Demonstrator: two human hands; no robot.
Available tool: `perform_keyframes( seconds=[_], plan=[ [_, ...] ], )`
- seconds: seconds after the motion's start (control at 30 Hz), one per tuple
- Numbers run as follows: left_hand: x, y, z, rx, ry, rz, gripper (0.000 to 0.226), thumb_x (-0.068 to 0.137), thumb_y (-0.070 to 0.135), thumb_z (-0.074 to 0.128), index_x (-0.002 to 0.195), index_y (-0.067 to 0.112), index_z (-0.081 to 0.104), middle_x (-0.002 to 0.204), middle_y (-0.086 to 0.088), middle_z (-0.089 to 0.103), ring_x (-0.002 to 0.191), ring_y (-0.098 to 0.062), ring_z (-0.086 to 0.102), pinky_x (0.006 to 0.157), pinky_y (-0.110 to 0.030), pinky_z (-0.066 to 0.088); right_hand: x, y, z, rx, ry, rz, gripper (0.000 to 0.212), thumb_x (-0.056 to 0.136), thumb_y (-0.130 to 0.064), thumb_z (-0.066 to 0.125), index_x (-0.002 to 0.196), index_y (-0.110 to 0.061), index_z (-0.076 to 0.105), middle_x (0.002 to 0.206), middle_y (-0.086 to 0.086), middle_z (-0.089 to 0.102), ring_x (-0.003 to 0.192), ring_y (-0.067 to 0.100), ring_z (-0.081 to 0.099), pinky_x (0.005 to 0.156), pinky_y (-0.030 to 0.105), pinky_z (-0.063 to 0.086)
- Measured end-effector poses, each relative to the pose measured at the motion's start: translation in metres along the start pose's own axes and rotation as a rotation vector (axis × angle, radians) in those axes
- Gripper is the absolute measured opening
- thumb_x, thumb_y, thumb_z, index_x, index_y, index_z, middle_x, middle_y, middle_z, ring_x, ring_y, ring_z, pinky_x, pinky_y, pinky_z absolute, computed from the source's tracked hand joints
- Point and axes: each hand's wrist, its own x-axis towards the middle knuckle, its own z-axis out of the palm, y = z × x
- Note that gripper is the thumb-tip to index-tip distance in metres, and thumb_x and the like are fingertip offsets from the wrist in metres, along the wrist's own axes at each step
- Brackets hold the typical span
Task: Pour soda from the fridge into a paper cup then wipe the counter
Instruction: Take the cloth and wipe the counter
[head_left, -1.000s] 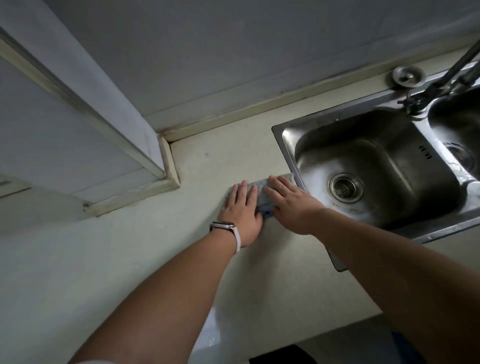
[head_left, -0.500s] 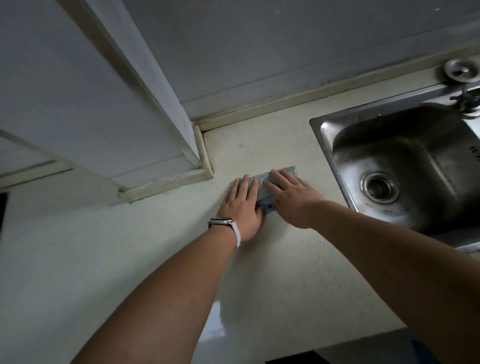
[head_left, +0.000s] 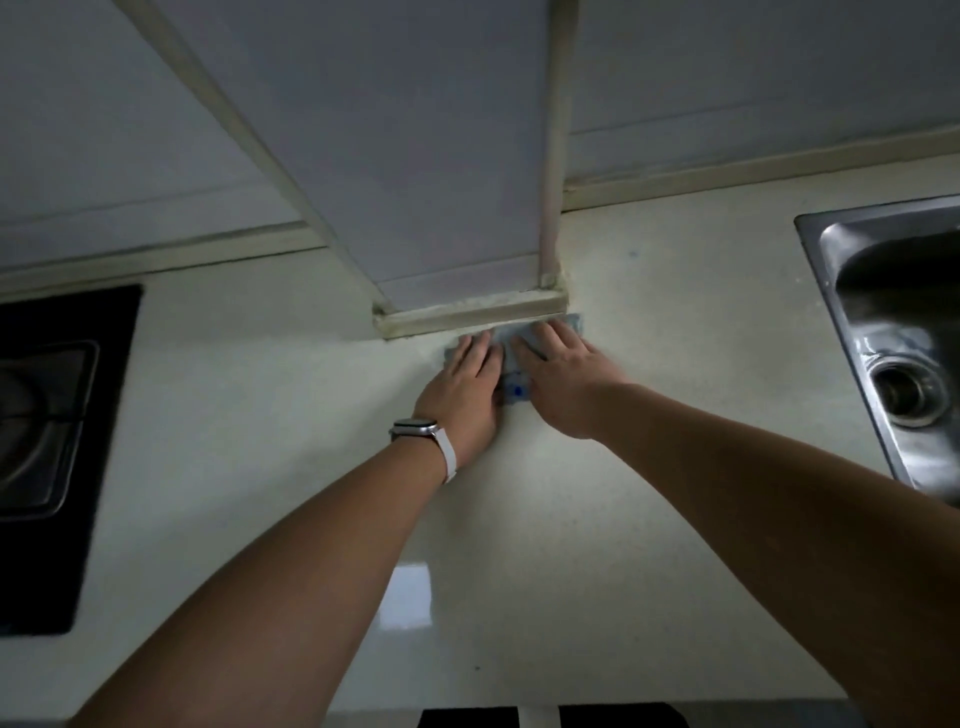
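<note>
A grey-blue cloth (head_left: 515, 388) lies flat on the pale counter (head_left: 675, 364), just in front of the base of a tiled wall column. My left hand (head_left: 467, 384), with a watch on its wrist, presses flat on the cloth's left part. My right hand (head_left: 563, 376) presses flat on its right part, fingers spread toward the column. Most of the cloth is hidden under both palms. No soda bottle or paper cup is in view.
A steel sink (head_left: 893, 332) with a round drain is set into the counter at the right. A black gas hob (head_left: 52, 441) lies at the left. The tiled column (head_left: 441, 208) juts out over the counter at the back. The counter's front edge runs along the bottom.
Both hands have slid the cloth left along the counter, away from the sink's edge, to the foot of the column. The view has swung left, bringing the hob in.
</note>
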Motion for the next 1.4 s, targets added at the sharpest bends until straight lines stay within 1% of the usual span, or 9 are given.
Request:
perform_keyframes(
  seconds=[0.13,0.37,0.57,0.67,0.77,1.0,1.2,1.3,1.4],
  plan=[
    [-0.011,-0.041,-0.009,-0.025,0.001,-0.011,0.056,0.104,0.015,0.034,0.156,0.017,0.016,0.166,-0.001,0.003,0.153,-0.021,-0.001,0.121,-0.040,0.023,0.018,-0.039,0.002,-0.014,0.004,-0.003,0.066,0.097,-0.034,0.043,0.155,-0.016,0.015,0.150,0.008,0.022,0.142,0.030,0.019,0.119,0.042,0.025],
    [-0.033,-0.112,-0.018,-0.059,0.009,-0.043,0.055,0.103,0.013,0.036,0.156,0.015,0.020,0.166,-0.002,0.006,0.153,-0.023,0.000,0.122,-0.040,0.020,0.047,-0.110,0.006,-0.019,-0.038,-0.005,0.067,0.098,-0.030,0.040,0.156,-0.015,0.010,0.157,0.010,0.014,0.147,0.034,0.009,0.121,0.045,0.016],
    [-0.048,-0.153,-0.025,-0.035,0.008,-0.042,0.056,0.104,0.020,0.040,0.156,0.019,0.020,0.166,-0.001,0.009,0.153,-0.025,0.004,0.120,-0.040,0.020,0.063,-0.148,0.011,-0.003,-0.023,-0.011,0.067,0.094,-0.029,0.044,0.154,-0.015,0.017,0.153,0.011,0.021,0.144,0.034,0.014,0.120,0.045,0.020],
    [-0.054,-0.153,-0.023,-0.060,0.013,-0.052,0.057,0.103,0.022,0.040,0.156,0.019,0.020,0.166,-0.001,0.009,0.153,-0.028,0.004,0.122,-0.040,0.016,0.061,-0.155,0.013,-0.001,0.007,-0.008,0.067,0.092,-0.026,0.047,0.152,-0.015,0.020,0.151,0.011,0.024,0.143,0.033,0.017,0.120,0.046,0.021],
    [-0.065,-0.150,-0.020,-0.060,0.023,-0.054,0.057,0.104,0.023,0.039,0.156,0.018,0.017,0.166,-0.002,0.008,0.152,-0.029,0.002,0.123,-0.039,0.011,0.053,-0.162,0.017,0.013,-0.009,0.008,0.068,0.093,-0.025,0.049,0.153,-0.016,0.019,0.155,0.010,0.021,0.146,0.032,0.011,0.121,0.046,0.017],
    [-0.125,-0.144,0.006,-0.062,0.002,-0.041,0.056,0.103,0.029,0.039,0.155,0.016,0.022,0.165,-0.005,0.014,0.152,-0.032,0.005,0.122,-0.049,0.016,-0.001,-0.194,0.028,0.009,-0.047,0.015,0.064,0.094,-0.024,0.047,0.152,-0.015,0.020,0.155,0.011,0.020,0.147,0.033,0.010,0.121,0.046,0.016],
    [-0.183,-0.122,0.026,-0.083,-0.027,-0.032,0.056,0.104,0.034,0.034,0.155,0.014,0.023,0.165,-0.007,0.015,0.152,-0.034,0.006,0.122,-0.046,0.009,-0.057,-0.219,0.048,-0.055,-0.112,0.046,0.064,0.096,-0.030,0.042,0.152,-0.013,0.017,0.158,0.013,0.015,0.148,0.036,0.006,0.120,0.051,0.017],
    [-0.205,-0.113,0.035,-0.090,-0.037,0.009,0.063,0.096,0.041,0.024,0.149,0.010,0.038,0.159,-0.012,0.032,0.147,-0.040,0.023,0.118,-0.051,0.022,-0.085,-0.225,0.055,-0.067,-0.143,0.065,0.065,0.097,-0.031,0.039,0.154,-0.012,0.012,0.161,0.014,0.009,0.149,0.038,0.002,0.121,0.051,0.012],
    [-0.217,-0.104,0.045,-0.073,-0.049,0.018,0.060,0.091,0.036,0.031,0.139,0.007,0.053,0.149,-0.013,0.048,0.138,-0.043,0.041,0.107,-0.055,0.039,-0.108,-0.224,0.062,-0.071,-0.170,0.075,0.066,0.099,-0.031,0.034,0.155,-0.011,0.006,0.163,0.016,0.003,0.149,0.037,-0.003,0.122,0.050,0.009]
  ],
)
